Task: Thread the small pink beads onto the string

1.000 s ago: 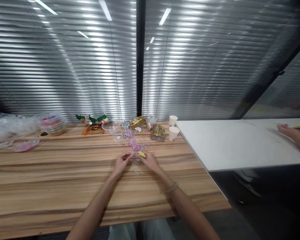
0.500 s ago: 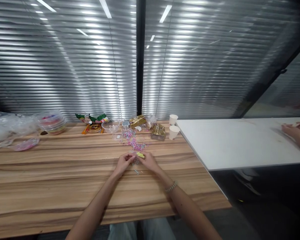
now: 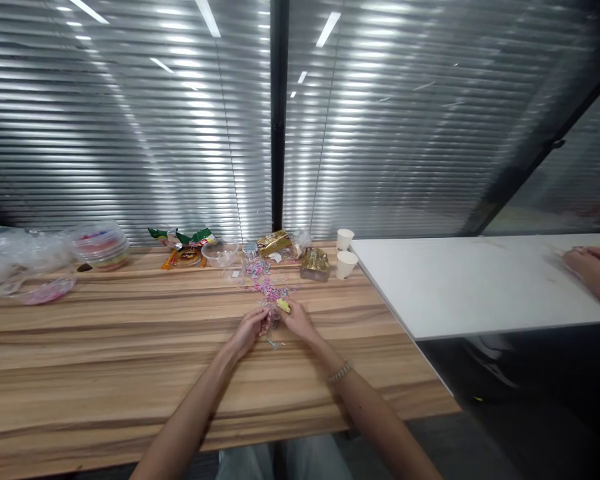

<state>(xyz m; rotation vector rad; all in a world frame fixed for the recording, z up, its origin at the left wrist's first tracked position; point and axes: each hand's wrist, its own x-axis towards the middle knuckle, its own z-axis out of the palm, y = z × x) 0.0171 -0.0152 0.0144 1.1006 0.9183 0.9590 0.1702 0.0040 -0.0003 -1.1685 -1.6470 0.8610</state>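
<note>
My left hand (image 3: 251, 328) is closed, thumb and fingers pinched together near the table; whatever it may hold is too small to make out. Close beside it, my right hand (image 3: 297, 321) grips a small lumpy yellow piece (image 3: 283, 305), whose kind I cannot tell. Between and under the hands lies a dark little cluster of small bits, partly hidden by fingers. Just beyond the fingertips spreads a pile of tiny pink, purple and pale beads (image 3: 271, 290). A few thin pale pieces (image 3: 273, 344) lie on the near side of the hands.
Behind the beads stand a clear jar (image 3: 251, 252), a clear bowl (image 3: 220, 253), gold packets (image 3: 315, 263) and two paper cups (image 3: 347, 265). Snack bags (image 3: 187, 248) and stacked plastic tubs (image 3: 101, 245) are leftward. Another person's hands (image 3: 587, 260) are over the white table (image 3: 430, 287).
The yellow piece has turned a little in my right hand. My left hand's fingers have shifted slightly down, and the gap between the hands shows more of the small bits.
</note>
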